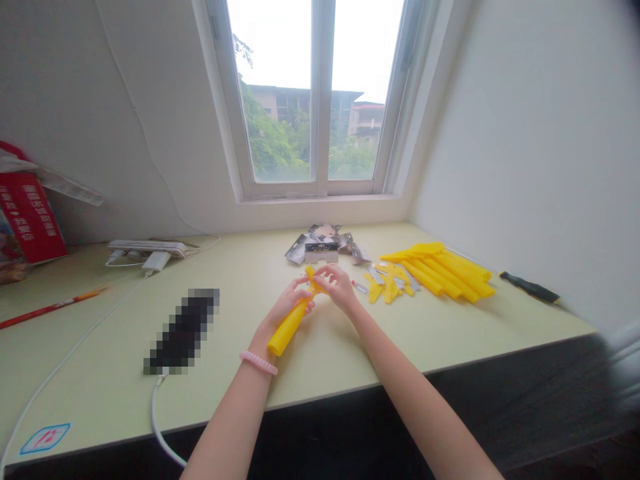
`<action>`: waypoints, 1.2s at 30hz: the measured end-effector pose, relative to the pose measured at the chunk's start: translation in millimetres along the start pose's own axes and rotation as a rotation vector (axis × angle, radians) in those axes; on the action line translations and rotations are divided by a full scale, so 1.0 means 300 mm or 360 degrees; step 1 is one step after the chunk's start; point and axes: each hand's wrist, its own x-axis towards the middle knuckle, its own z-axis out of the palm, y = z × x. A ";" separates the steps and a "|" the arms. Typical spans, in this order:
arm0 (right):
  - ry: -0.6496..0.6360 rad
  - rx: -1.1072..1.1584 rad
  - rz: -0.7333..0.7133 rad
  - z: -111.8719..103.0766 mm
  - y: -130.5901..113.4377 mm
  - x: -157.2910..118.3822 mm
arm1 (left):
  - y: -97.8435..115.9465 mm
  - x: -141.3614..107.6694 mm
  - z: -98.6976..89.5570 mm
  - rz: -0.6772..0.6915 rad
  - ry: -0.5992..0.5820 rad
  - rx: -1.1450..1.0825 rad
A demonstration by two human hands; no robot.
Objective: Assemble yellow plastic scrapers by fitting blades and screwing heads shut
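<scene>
We have both forearms reaching in over the front edge of the desk (pixel 325 373), and our hands work together at about 12 o'clock from our chest. Our left hand (pixel 285 308), with a pink bead bracelet (pixel 257 363) at the wrist, is closed around a yellow plastic handle (pixel 287 327). Its fingers (pixel 301 298) curl tightly over the shaft, and the thick end sticks out below at about 7 o'clock from that hand. Our right hand (pixel 340 287) is at the handle's narrow upper end, with its fingertips (pixel 324 272) pinched closed on the yellow piece, though the exact contact is partly hidden.

Holding the shaft low and firm in the left hand while the right fingers work close to the top looks like the steadier way to keep the handle from twisting.

Open desk lies around the hands at 6 and 9 o'clock, up to a blurred-out phone (pixel 183 331) at 9. Its white cable (pixel 155 413) drops over the front edge at 7. At 2 to 3 o'clock, a pile of long yellow plastic strips (pixel 440 275) and small yellow pieces (pixel 375 291) sit close to the right hand, with silver blades (pixel 376 275) among them. Printed packets (pixel 300 250) lie at 12, near the window wall.
</scene>
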 end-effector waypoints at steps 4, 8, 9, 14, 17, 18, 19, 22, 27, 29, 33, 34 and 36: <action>0.0030 -0.0015 -0.0016 0.001 0.005 0.001 | -0.005 0.004 -0.004 0.0010 -0.0031 0.0001; 0.0041 -0.0018 0.0003 0.001 0.002 0.002 | -0.001 0.002 0.001 -0.0004 -0.0030 -0.0005; 0.0040 -0.0015 0.0000 0.001 0.001 0.002 | 0.000 0.002 0.002 -0.0007 -0.0030 -0.0006; 0.0069 -0.0009 0.0006 0.001 0.001 0.000 | -0.003 0.009 -0.004 -0.0012 -0.0045 -0.0019; 0.0096 -0.0015 -0.0004 0.000 0.002 0.000 | -0.005 0.011 -0.009 -0.0001 -0.0056 -0.0015; 0.0108 -0.0009 -0.0015 0.001 0.002 -0.001 | -0.005 0.010 -0.009 0.0003 -0.0059 -0.0012; 0.0120 -0.0002 -0.0026 0.002 0.001 -0.002 | -0.005 0.009 -0.009 0.0004 -0.0060 -0.0012; 0.0141 0.0031 -0.0047 0.006 -0.001 -0.005 | -0.002 0.003 -0.005 -0.0011 -0.0048 -0.0024; 0.0138 0.0067 -0.0056 0.016 0.000 -0.012 | 0.000 0.001 -0.001 -0.0030 -0.0004 -0.0014; 0.0158 0.0061 -0.0048 0.018 0.001 -0.013 | 0.000 0.002 -0.001 -0.0033 -0.0014 -0.0025; 0.0177 0.0074 -0.0018 0.021 0.000 -0.015 | 0.000 0.001 -0.002 -0.0039 -0.0026 -0.0057; 0.0180 0.0083 -0.0010 0.021 -0.002 -0.015 | 0.001 0.000 -0.001 -0.0039 -0.0025 -0.0063; 0.0184 0.0094 0.0002 0.020 -0.004 -0.016 | 0.002 0.000 -0.001 -0.0036 -0.0024 -0.0069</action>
